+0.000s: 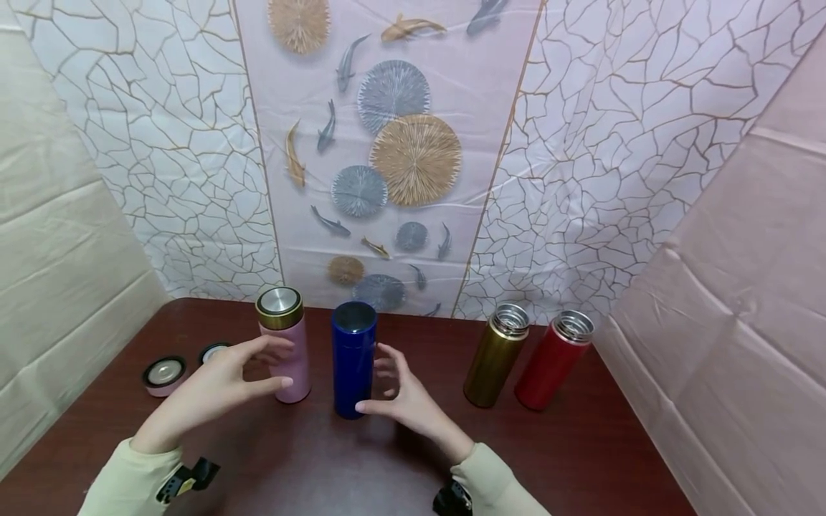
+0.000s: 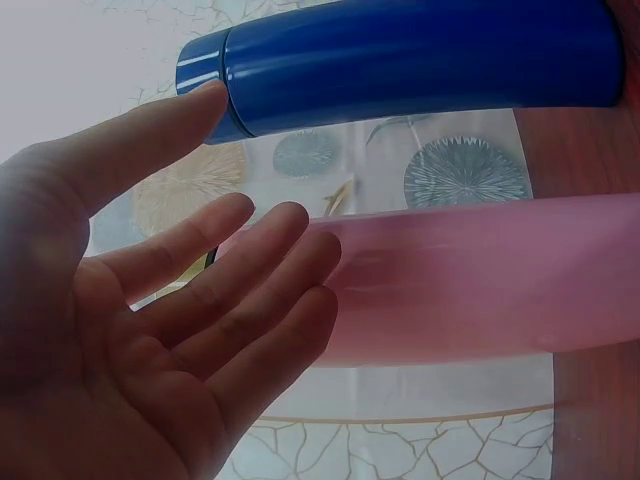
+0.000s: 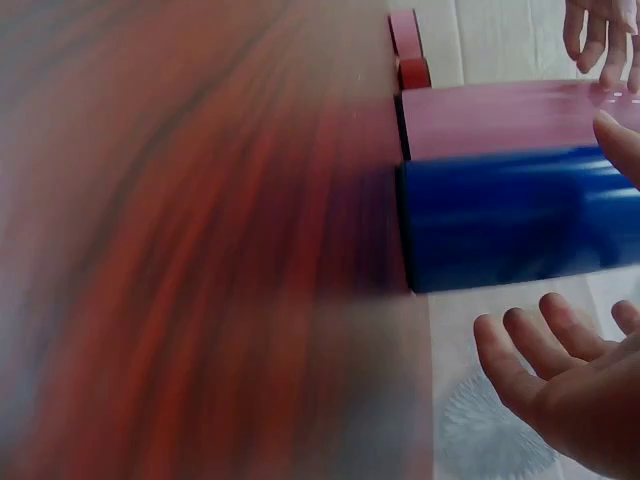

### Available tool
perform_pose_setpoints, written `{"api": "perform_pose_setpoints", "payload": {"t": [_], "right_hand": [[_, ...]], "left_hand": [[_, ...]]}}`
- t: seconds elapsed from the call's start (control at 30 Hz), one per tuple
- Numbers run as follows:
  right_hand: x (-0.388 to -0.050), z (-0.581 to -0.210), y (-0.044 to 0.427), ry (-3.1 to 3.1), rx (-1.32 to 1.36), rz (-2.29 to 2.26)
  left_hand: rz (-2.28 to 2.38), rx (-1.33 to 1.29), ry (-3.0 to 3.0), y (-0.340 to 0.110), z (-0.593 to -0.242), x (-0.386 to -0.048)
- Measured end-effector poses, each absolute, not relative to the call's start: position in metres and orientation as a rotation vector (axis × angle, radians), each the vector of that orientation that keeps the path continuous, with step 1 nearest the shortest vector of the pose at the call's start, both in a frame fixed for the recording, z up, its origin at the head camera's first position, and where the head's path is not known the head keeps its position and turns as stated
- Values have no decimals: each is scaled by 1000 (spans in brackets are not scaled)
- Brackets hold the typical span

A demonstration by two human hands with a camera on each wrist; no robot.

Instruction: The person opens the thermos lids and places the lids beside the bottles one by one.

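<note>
A pink bottle (image 1: 296,362) with a gold-rimmed lid stands upright on the dark red table; my left hand (image 1: 222,383) is at its left side, fingers apart and relaxed. Right of it stands a blue bottle (image 1: 353,362) with its dark top on. My right hand (image 1: 413,401) is around its right side, thumb near the lower front; contact cannot be told. In the left wrist view the left hand (image 2: 200,320) lies before the pink bottle (image 2: 480,280), below the blue one (image 2: 420,60). The right wrist view shows a gap between the right fingers (image 3: 525,350) and the blue bottle (image 3: 520,220).
A gold bottle (image 1: 493,358) and a red bottle (image 1: 553,365), both without lids, stand at the right of the table. Two lids lie at the left, one pink-sided (image 1: 164,374), the other (image 1: 213,351) partly behind the left hand. A patterned cloth (image 1: 400,236) hangs behind.
</note>
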State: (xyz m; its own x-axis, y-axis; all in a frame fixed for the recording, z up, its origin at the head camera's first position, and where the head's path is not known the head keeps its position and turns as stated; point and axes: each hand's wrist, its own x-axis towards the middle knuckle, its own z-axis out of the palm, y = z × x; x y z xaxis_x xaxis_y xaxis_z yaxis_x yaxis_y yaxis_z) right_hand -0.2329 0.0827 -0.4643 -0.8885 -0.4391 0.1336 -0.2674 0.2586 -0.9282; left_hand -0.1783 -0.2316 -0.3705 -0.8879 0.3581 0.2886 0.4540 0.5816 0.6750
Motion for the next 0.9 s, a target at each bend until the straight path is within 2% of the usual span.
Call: {"api": "perform_pose_setpoints", "payload": {"t": [0.53,0.9], "right_hand": [[-246,-469,42,2278,-597,-1849],[-245,-471,39,2291,-627,-1848]], "left_hand": [[-1106,-718,-2684,-224,-375,-181],[-1154,-713,-2705,-220,-375,-180]]}}
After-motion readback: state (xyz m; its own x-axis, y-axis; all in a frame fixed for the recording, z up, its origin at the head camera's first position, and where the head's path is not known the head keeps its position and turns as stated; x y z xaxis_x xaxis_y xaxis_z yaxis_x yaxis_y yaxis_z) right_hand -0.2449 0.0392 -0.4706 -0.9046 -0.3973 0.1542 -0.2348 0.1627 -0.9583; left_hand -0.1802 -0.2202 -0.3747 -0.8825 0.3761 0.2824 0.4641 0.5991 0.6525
